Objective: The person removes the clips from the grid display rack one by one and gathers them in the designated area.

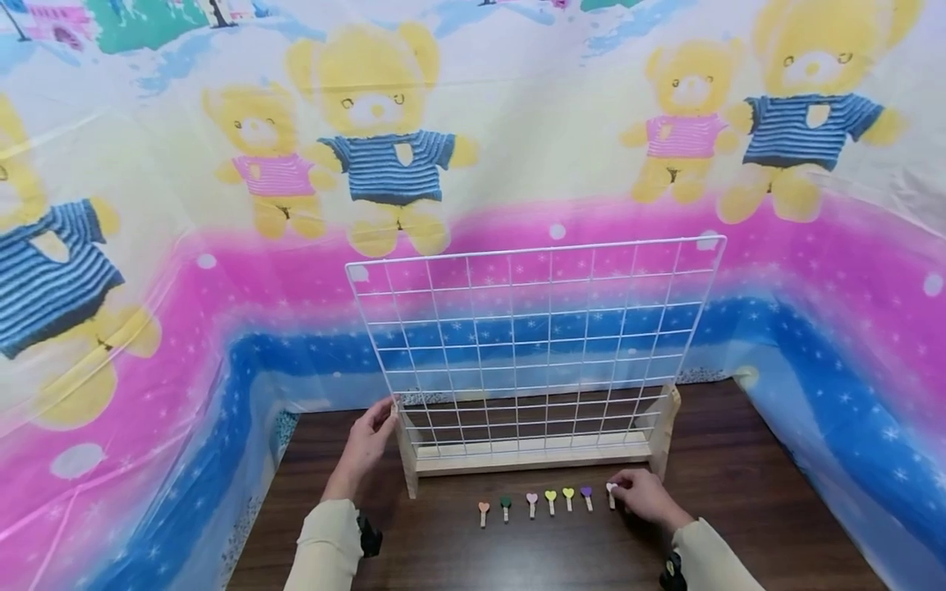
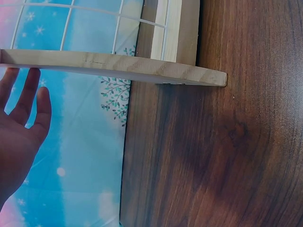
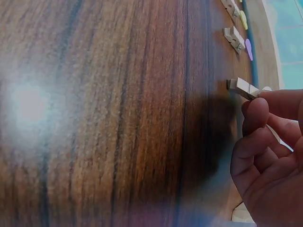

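- The right hand pinched the white peg between thumb and fingertips, at the right end of the row on the table.
- In the right wrist view the peg lay low against the wood, its tail end poking out of the pinch; whether it had lifted clear I could not tell.
- The peg looked light, stiff and small: a wooden spring clip with a heart on top. It would probably slip from a loose pinch, so the tail legs seemed the place to squeeze.
- The right wrist sat low near the table, fingers curled, sleeve toward the person.
- Six more pegs lay in a line to the left, spaced apart, just in front of the stand.
- The left hand rested with relaxed fingers against the stand's left upright, gripping nothing that I could see; the left wrist view showed the fingers straight.
- The wire grid stood upright in the stand.
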A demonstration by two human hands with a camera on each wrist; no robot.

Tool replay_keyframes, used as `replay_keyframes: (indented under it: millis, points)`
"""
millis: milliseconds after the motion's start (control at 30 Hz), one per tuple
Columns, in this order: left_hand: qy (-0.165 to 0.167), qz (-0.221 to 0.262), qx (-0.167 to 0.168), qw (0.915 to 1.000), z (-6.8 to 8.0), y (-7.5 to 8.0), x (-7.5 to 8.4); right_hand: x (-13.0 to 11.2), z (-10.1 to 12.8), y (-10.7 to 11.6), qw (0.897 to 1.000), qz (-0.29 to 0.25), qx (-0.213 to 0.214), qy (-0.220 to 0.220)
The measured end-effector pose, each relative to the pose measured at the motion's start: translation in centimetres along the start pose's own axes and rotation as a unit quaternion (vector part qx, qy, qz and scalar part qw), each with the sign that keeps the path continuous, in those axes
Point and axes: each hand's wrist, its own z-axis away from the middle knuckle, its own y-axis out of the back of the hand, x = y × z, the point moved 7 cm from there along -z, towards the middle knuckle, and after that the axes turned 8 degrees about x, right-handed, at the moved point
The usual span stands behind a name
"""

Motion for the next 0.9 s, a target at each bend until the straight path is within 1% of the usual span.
replay_keyframes:
  millis: [200,300,500,633,900]
  points:
    - [0.002,0.007,-0.002,1.0000,0.03,-0.23,0.25,0.00,-0.13,0.08,1.000,0.000,0.000,0.014]
    - [-0.003,0.004,0.000,1.0000,0.01,-0.28,0.47,-0.01,-0.15,0.26,1.000,0.004,0.007,0.016]
    - [0.008,0.004,0.000,1.0000,0.23,-0.18,0.32,0.26,0.01,0.21,1.000,0.002,0.020,0.022]
    - [0.008,0.004,0.000,1.0000,0.31,-0.05,0.33,0.36,-0.02,0.19,0.999,0.003,0.035,0.021]
    - [0.003,0.004,0.004,1.0000,0.49,-0.01,0.20,0.14,0.31,0.73,0.997,0.036,0.061,0.023]
